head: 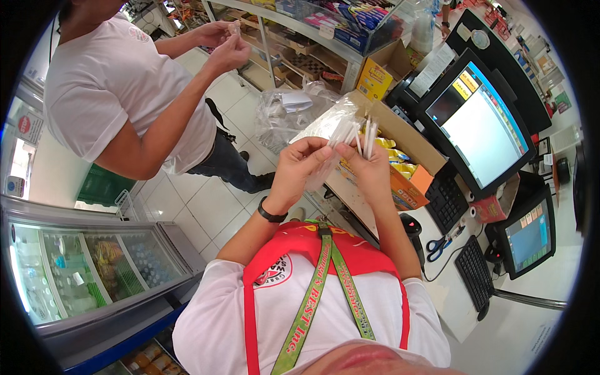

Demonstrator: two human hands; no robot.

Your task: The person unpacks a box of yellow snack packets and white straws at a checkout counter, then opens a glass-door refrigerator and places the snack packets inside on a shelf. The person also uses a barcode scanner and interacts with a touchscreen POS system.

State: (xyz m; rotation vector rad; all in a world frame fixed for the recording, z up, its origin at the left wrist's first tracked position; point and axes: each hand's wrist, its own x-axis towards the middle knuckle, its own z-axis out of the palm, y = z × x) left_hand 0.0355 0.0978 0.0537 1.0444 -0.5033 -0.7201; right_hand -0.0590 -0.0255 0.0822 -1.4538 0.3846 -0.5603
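Thin white sticks in clear wrapping (341,133), perhaps straws or plastic cutlery, are held up before my chest. My left hand (302,164) pinches a bunch of them, with clear plastic hanging below the fingers. Close beside it, its thumb almost at the other thumb, my right hand (368,171) grips several more white sticks (370,138) that stand up from its fingers. Behind both hands lies a large clear plastic bag (323,117). Just beyond my right hand is an open cardboard box (408,185) with yellow packets (398,157).
A co-worker (117,84) stands at the left, handling something small. A touchscreen monitor (483,122), keyboard (447,197), blue-handled scissors (437,247) and second screen (527,236) stand on the right counter. A glass-topped fridge (103,267) is at the lower left, a display case (281,28) ahead.
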